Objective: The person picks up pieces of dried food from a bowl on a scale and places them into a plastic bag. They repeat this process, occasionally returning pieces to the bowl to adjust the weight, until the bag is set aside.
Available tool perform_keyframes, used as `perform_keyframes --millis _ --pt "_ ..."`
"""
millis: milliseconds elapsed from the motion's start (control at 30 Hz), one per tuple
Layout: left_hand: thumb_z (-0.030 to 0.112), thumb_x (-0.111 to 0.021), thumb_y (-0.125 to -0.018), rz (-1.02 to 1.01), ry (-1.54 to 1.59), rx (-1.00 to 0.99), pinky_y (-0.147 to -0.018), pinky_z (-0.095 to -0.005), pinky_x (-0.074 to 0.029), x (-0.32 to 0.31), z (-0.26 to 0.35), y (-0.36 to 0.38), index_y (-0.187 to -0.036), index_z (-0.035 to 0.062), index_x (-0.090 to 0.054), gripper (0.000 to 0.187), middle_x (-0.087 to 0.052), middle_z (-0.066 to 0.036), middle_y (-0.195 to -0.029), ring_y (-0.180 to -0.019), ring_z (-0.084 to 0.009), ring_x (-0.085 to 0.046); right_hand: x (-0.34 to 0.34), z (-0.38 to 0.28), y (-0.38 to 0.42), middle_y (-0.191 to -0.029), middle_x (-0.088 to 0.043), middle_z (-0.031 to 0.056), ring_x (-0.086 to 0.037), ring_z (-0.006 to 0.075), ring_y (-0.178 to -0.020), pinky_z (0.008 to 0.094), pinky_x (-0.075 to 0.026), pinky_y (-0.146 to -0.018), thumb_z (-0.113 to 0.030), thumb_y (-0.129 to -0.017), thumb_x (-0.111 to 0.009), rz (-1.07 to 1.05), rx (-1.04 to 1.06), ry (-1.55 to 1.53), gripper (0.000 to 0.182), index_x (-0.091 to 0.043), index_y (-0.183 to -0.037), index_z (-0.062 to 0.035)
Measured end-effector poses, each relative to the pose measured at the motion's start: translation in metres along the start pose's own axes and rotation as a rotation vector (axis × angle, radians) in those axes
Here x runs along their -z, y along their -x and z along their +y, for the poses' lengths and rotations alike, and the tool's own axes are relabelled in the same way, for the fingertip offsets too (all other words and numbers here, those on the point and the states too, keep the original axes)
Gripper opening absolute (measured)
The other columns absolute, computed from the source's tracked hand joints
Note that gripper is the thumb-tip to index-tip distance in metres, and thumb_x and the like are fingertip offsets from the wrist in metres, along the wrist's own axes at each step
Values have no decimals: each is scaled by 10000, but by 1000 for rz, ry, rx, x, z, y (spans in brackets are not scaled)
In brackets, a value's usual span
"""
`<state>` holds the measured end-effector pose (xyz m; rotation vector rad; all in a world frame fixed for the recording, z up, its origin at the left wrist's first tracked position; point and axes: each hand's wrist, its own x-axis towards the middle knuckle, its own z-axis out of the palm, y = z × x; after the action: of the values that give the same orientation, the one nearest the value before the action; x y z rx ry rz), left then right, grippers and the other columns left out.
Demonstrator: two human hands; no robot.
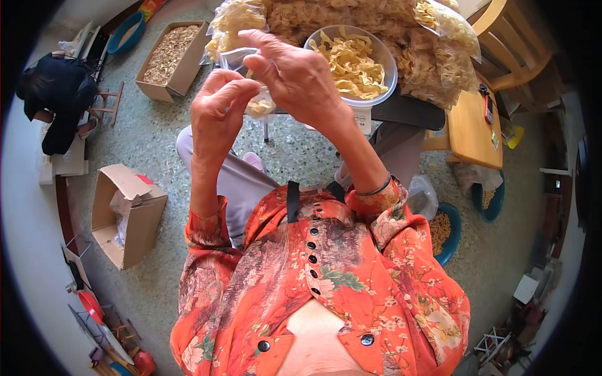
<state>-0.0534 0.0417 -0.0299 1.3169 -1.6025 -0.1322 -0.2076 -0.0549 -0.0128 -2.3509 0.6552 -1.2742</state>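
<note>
Nearest: orange-red floral shirt (389,294), filling the lower centre of the frame, dark buttons down its front. Both forearms reach to the upper centre. Left hand (219,103): thumb and fingertips pressed together at the edge of a clear bag (260,106); cannot tell whether plastic is caught between them. Right hand (304,81): fingers extended, thumb spread apart, above and just beside the left. Clear bag, partly hidden by both hands, shows pale contents low in it, upper centre. Just right of it: round clear tub (393,78) of yellowish strips (354,66), above a white device (362,119). Filled bags (454,69) heaped behind and right of the tub. Upper left: cardboard box (195,62) of tan flakes; farther left, another person (59,94) in dark clothing, bent forward.
</note>
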Motion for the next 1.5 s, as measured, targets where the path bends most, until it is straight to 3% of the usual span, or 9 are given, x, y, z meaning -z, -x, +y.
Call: perform_keyframes --millis 67,167,233,267,533,1067,1167,1233,1500 --pt "-15 -808 -863 23 38 63 -716 -315 -558 0 5 -1 -1016 41 -800 163 -684 -76 -951 -852 -180 -684 17 -8 4 -892 -772 48 -618 86 -632 268 -504 -576 -158 -975 -764 147 -24 -186 298 -736 -1262 -84" --pt "-19 -816 -858 97 96 91 -725 -306 -560 -7 5 -1 -1007 46 -809 163 -680 -67 -964 -876 -168 -678 52 5 12 -865 -757 7 -523 23 -607 231 -447 -539 -111 -946 -790 260 -94 -33 206 -770 -1146 -66" --pt "-21 -819 -855 126 128 123 -744 -299 -561 -11 6 0 -1007 51 -815 168 -682 -64 -973 -886 -166 -676 74 24 19 -854 -746 -21 -515 19 -606 230 -435 -534 -86 -927 -806 259 -156 90 115 -790 -1039 -64" --pt "-22 -819 -854 142 122 115 -751 -300 -561 -12 7 -1 -1008 53 -816 171 -683 -62 -969 -889 -165 -676 85 30 20 -939 -767 92 -735 224 -774 331 -582 -705 -87 -899 -786 205 -229 142 74 -777 -963 -49" --pt "-12 -825 -835 148 99 136 -755 -306 -554 -21 4 5 -987 50 -809 164 -694 -74 -956 -880 -185 -682 98 61 31 -937 -718 77 -710 300 -880 394 -574 -782 -99 -866 -783 -106 -127 383 106 -781 -971 -110" --pt "-14 -814 -851 146 59 114 -738 -313 -557 -22 14 5 -994 35 -797 152 -694 -76 -949 -858 -190 -682 89 70 19 -950 -680 37 -698 226 -846 359 -564 -730 -64 -799 -827 -249 117 354 176 -771 -949 -138" --pt "-9 -818 -848 149 65 113 -733 -315 -555 -20 16 5 -993 40 -798 155 -691 -76 -946 -855 -193 -679 102 73 20 -951 -716 11 -701 142 -828 282 -556 -702 -51 -856 -827 -194 -68 157 160 -771 -1003 -81" --pt "-32 -807 -866 101 69 187 -838 -301 -562 -19 18 5 -1018 42 -813 169 -692 -63 -1016 -960 -162 -675 107 73 20 -935 -747 8 -699 112 -830 268 -577 -733 -43 -901 -808 -11 -373 -287 118 -769 -1013 -42" --pt "14 -835 -809 200 -65 45 -773 -360 -533 -26 13 4 -966 71 -803 170 -689 -75 -925 -868 -248 -662 109 62 16 -899 -773 71 -740 104 -777 213 -565 -622 -88 -958 -788 380 -442 -434 201 -728 -1111 28"
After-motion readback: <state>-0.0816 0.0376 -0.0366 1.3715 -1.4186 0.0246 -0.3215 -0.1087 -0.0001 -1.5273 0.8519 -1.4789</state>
